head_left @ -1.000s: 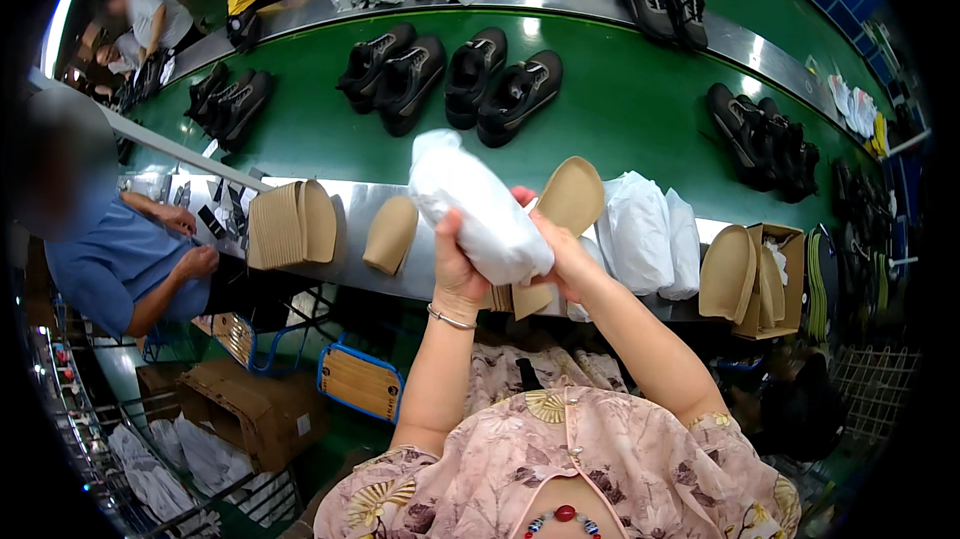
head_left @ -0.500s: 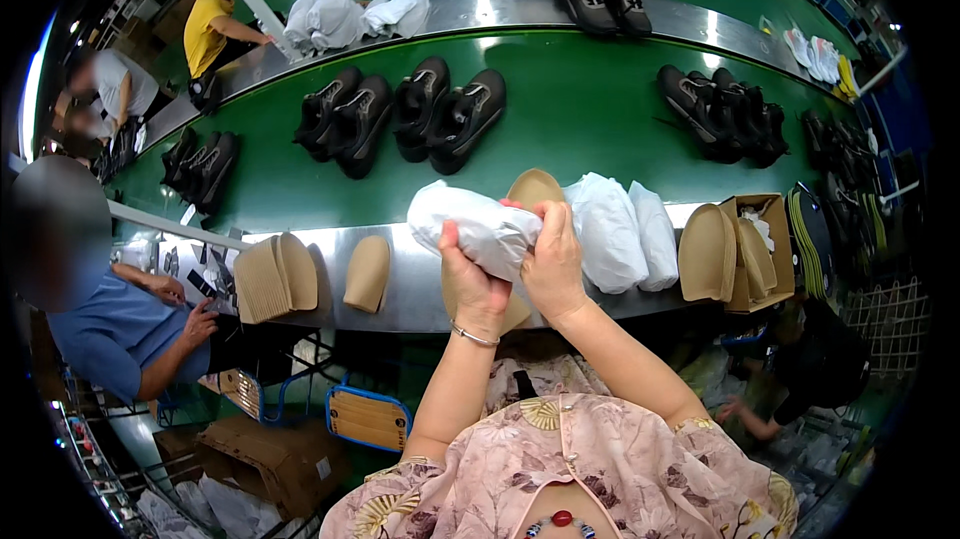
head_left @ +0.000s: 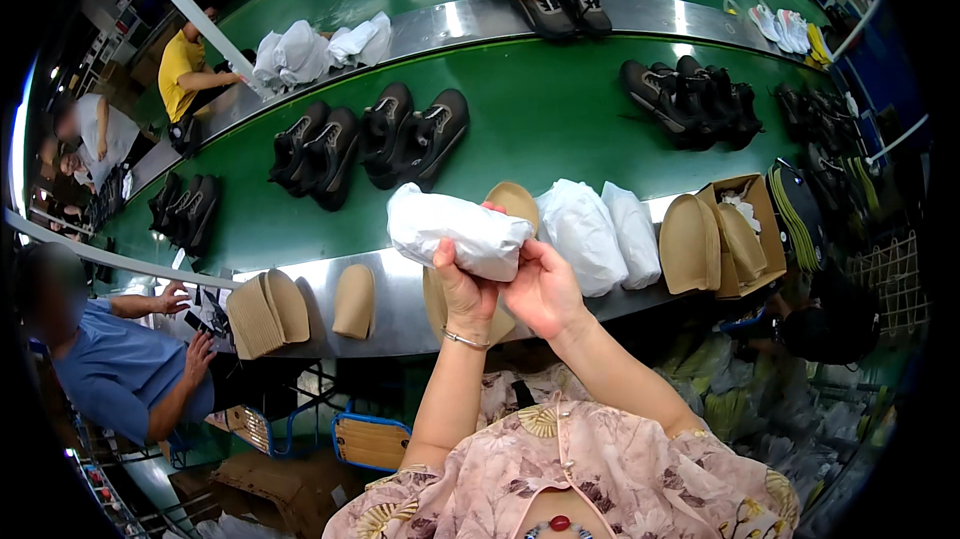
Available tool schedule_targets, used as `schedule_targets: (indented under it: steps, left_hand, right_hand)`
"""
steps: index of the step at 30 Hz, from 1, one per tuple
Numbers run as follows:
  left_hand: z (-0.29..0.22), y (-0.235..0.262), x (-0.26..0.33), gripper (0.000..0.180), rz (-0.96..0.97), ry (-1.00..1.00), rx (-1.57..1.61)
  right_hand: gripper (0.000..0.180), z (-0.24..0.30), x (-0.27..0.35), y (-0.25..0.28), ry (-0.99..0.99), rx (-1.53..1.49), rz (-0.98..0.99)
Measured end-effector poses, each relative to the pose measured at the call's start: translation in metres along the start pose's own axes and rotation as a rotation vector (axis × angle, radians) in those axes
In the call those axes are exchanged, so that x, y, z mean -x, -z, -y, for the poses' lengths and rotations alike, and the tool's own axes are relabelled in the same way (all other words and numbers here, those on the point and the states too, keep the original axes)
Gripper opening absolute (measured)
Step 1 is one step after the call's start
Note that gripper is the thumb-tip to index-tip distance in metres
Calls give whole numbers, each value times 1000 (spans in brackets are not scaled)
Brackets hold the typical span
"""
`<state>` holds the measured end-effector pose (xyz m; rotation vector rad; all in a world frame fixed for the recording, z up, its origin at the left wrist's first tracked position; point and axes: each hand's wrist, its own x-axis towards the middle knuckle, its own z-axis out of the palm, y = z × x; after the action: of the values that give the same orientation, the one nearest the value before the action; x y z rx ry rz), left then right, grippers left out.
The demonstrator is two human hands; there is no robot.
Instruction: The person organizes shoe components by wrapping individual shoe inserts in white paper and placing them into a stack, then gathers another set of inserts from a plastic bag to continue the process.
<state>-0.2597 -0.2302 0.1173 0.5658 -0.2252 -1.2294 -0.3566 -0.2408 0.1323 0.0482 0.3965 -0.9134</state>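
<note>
Head view | both hands' fingers (head_left: 450, 264) grip white paper bundle (head_left: 458, 230) | long axis left-right

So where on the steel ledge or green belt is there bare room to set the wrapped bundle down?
Bare steel ledge lies between the single tan insole and the hands' white wrapped bundle; the green belt is open past it. Rightward it is crowded: white bundles, insole box.

A long green conveyor belt (head_left: 540, 129) curved across the room from left to right, with a shiny metal ledge (head_left: 390, 314) along its near edge and another metal strip (head_left: 660, 14) along its far edge. Overhead light glared on the far strip. A white bar (head_left: 190, 9) slanted across the far left. A blue-framed stool (head_left: 370, 439) stood low in the near dimness.
</note>
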Motion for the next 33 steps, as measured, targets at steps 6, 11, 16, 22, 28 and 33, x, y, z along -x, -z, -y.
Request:
schedule_targets:
  steps: [6, 11, 16, 22, 28, 33]
  left_hand:
    - [10, -23, -16, 73, 272, 93, -171]
    - [45, -36, -31, 65, 249, 88, -344]
    - [94, -94, -37, 66, 322, 206, -347]
    - [176, -115, -89, 77, 435, 10, -671]
    - [228, -208, -147, 48, 300, -454, -1345]
    - [304, -224, -182, 22, 94, 477, -436]
  right_hand:
    - [36, 47, 20, 6, 20, 525, 34]
    - [26, 103, 31, 33, 599, 1659, -279]
    - [84, 133, 34, 13, 1015, 1358, 134]
    - [66, 229, 32, 31, 1387, 1679, -182]
    - [69, 373, 52, 45, 1426, 2228, 121]
    - [58, 438, 44, 81, 1250, 2038, -39]
